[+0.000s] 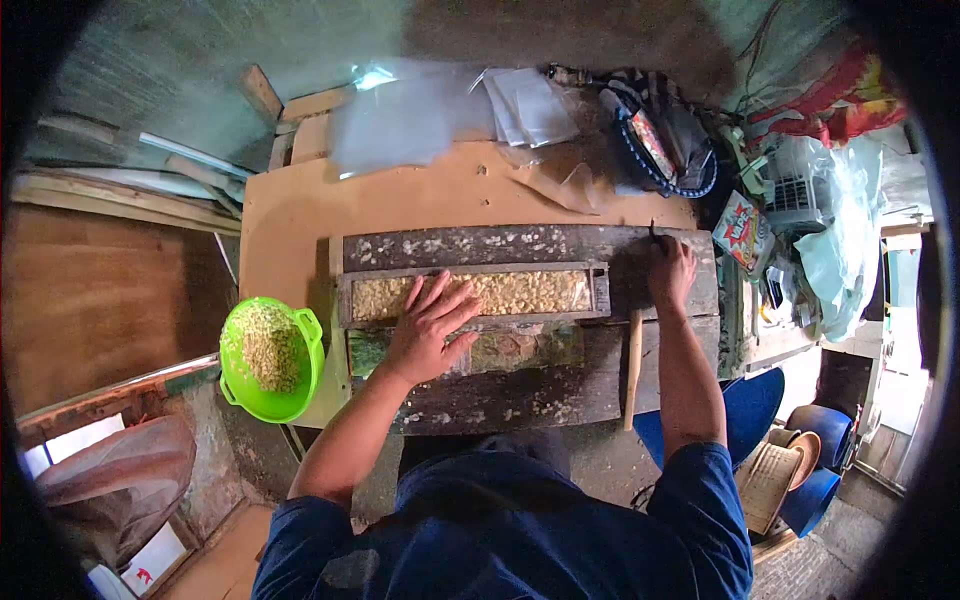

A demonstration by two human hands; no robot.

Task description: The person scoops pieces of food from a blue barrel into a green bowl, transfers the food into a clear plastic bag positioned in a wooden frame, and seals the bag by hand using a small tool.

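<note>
My left hand [432, 332] lies palm down with its fingers spread over the near edge of a long, narrow wooden frame [478, 318]. Pale split beans [530, 292] fill the frame, under what looks like clear plastic. To the right, my right hand [672, 275] is closed, resting on a dark wooden board [628, 268]. A small, thin dark tip [653, 230] sticks out beyond its fingers; the rest of that thing is hidden. A wooden stick [633, 370] lies lengthwise on the board, between my right forearm and the frame.
A bright green colander [310, 375] with more beans [268, 350] stands at the left table edge. Plastic sheets [395, 125] and clear bags [530, 108] lie at the back, beside a dark blue basket [708, 180]. Blue drums [815, 500] stand at the lower right.
</note>
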